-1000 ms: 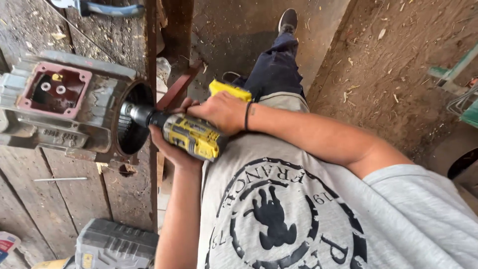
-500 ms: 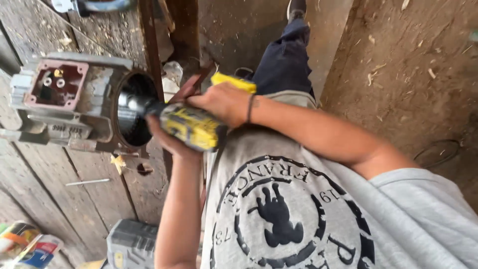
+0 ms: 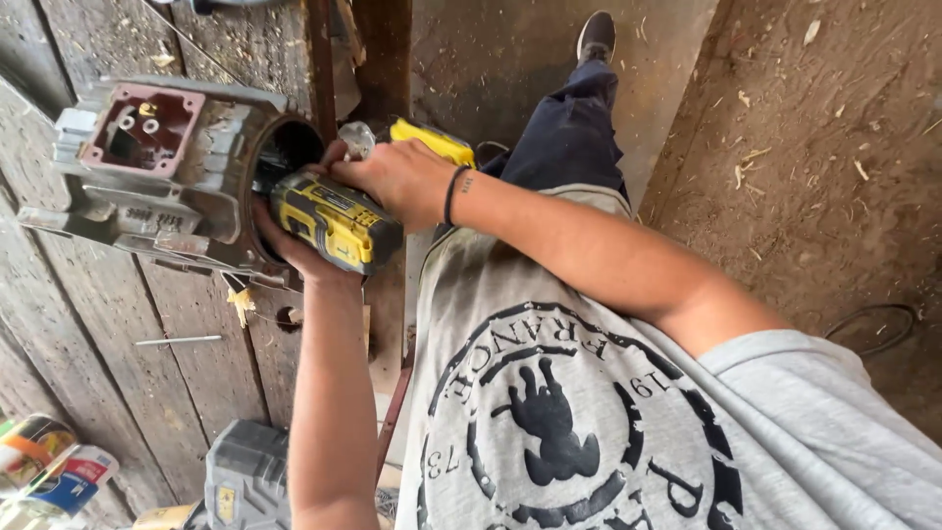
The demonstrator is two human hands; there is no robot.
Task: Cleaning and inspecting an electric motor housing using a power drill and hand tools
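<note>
- The right hand (image 3: 402,177) is wrapping closed around the grip of the yellow drill (image 3: 339,221), and the left hand (image 3: 294,257) is cupping closed under its body.
- The drill's nose is sitting inside the open end of the grey motor housing (image 3: 157,177), on the wooden counter (image 3: 88,334) at the left.
- Keeping the drill square to the opening looks wise.
- Count: one drill, one housing, two cans (image 3: 44,466) near left, one grey case (image 3: 245,476).

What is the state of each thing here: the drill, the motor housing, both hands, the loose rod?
Yellow drill: held in both hands, nose inside the housing opening.
Grey motor housing: lying on the wooden bench, terminal box open.
Left hand: cupped under the drill.
Right hand: gripping the drill from above.
Metal rod: lying loose on the bench.
</note>
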